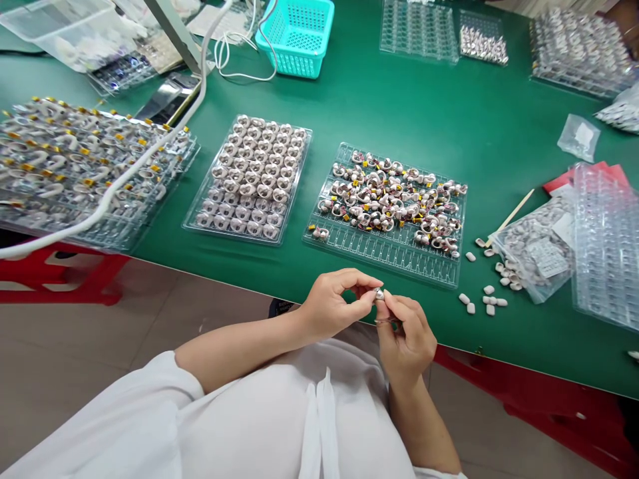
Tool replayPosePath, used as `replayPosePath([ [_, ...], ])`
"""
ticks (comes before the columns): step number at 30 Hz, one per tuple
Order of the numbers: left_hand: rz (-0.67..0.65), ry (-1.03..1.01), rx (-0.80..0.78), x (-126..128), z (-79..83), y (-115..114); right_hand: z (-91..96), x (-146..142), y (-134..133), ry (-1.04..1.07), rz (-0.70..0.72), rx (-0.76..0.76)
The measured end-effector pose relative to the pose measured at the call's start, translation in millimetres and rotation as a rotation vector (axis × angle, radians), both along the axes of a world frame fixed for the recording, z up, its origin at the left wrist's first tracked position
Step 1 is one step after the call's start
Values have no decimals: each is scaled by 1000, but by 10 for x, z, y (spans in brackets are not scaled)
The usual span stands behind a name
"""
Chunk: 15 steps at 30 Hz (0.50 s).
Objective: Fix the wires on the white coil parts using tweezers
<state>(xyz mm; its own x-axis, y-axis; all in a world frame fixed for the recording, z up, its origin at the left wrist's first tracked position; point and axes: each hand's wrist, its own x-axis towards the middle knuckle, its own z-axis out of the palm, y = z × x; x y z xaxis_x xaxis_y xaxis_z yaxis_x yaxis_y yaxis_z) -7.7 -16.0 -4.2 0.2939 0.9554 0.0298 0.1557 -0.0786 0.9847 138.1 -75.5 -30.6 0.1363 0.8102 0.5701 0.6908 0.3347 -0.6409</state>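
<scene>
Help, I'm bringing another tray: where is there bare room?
Most room: green tabletop between the turquoise basket, the tray of jumbled parts and the small plastic bag. A smaller patch: between the loose whitish pieces and the front edge. Crowded: left, the stacked trays under the white cable; right, the bag of pieces and clear tray.

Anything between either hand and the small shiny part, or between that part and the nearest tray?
Nothing visible. Fingertips of the left hand and right hand are directly on the small shiny part. Between it and the nearest tray, I see no obstacle, just green tabletop.
</scene>
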Motion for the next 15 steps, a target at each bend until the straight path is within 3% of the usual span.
replayPosePath([
  [5, -45, -92, 30, -24, -39, 17, -9, 23, 9, 0, -21, -12],
  [11, -99, -263, -210, -43, -79, 63, -15, 23, -6, 98, -29, -32],
  [15, -100, -316, -280, -52, -55, 90, -30, 21, -25, 150, -34, -47],
])
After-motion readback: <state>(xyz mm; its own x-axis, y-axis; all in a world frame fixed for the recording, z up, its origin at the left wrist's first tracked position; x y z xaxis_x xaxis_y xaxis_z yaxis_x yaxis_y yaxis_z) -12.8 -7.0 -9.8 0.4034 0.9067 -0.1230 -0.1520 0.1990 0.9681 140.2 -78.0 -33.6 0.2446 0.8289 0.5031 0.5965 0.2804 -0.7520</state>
